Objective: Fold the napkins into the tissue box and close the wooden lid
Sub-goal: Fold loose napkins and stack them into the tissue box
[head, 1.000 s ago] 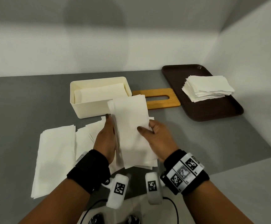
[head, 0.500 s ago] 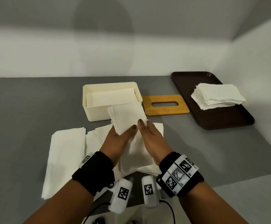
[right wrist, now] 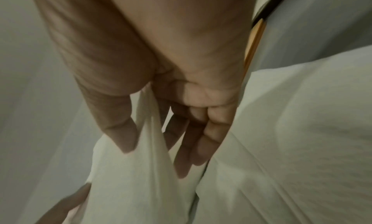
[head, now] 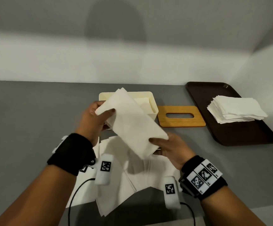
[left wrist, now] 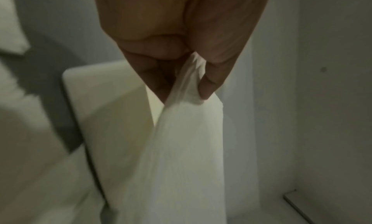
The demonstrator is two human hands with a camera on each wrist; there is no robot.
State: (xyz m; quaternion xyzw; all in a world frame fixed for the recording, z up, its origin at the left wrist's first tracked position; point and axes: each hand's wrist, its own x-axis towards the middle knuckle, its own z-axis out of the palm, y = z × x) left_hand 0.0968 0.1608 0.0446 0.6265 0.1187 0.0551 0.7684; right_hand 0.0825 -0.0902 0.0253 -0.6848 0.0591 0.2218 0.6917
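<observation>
A folded white napkin (head: 131,123) hangs in the air, slanted, in front of the cream tissue box (head: 150,97). My left hand (head: 100,115) pinches its far left end between thumb and fingers, plain in the left wrist view as left hand (left wrist: 181,84) on napkin (left wrist: 181,155). My right hand (head: 161,144) pinches the near right end; the right wrist view has the right hand (right wrist: 153,141) with thumb on one side of the napkin (right wrist: 141,187) and fingers on the other. The box holds white paper. The wooden lid (head: 180,115) lies flat to the right of the box.
Several unfolded napkins (head: 129,175) lie spread on the grey table under my hands. A dark brown tray (head: 240,134) at the right holds a stack of napkins (head: 235,110). White walls close the back and right side.
Both hands have lifted the folded napkin off the table and spread apart along it. The napkin now hangs slanted before the box.
</observation>
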